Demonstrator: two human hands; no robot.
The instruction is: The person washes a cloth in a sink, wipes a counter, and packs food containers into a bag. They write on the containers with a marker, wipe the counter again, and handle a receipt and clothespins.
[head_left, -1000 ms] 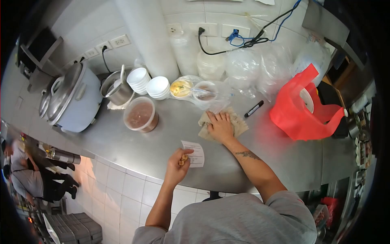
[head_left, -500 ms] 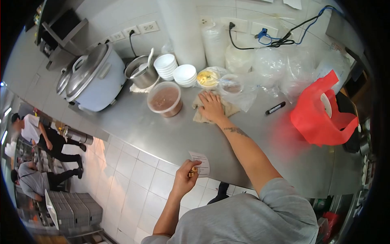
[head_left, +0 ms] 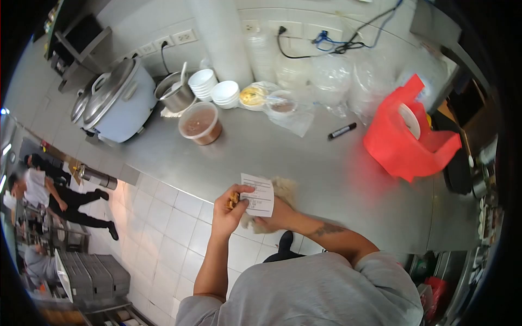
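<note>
My left hand (head_left: 227, 213) is closed on a printed paper slip (head_left: 257, 194), with a small gold-brown item (head_left: 232, 200) also tucked in its fingers. Partly behind the slip, my right hand (head_left: 277, 215) grips a beige cloth (head_left: 284, 191) at the counter's front edge. Some of the cloth hangs below the hands, over the floor. The slip hides part of the right hand's fingers.
On the steel counter (head_left: 261, 146) stand a tub of brown liquid (head_left: 200, 124), white bowls (head_left: 225, 93), a yellow-filled bowl (head_left: 253, 96), a marker (head_left: 342, 131), a red bag (head_left: 402, 141) and a rice cooker (head_left: 122, 103). People (head_left: 41, 190) are at the far left.
My right hand has drawn the cloth from the counter's middle back to the front edge, beside my left hand. The left hand and slip have risen and moved slightly left. The view has shifted.
</note>
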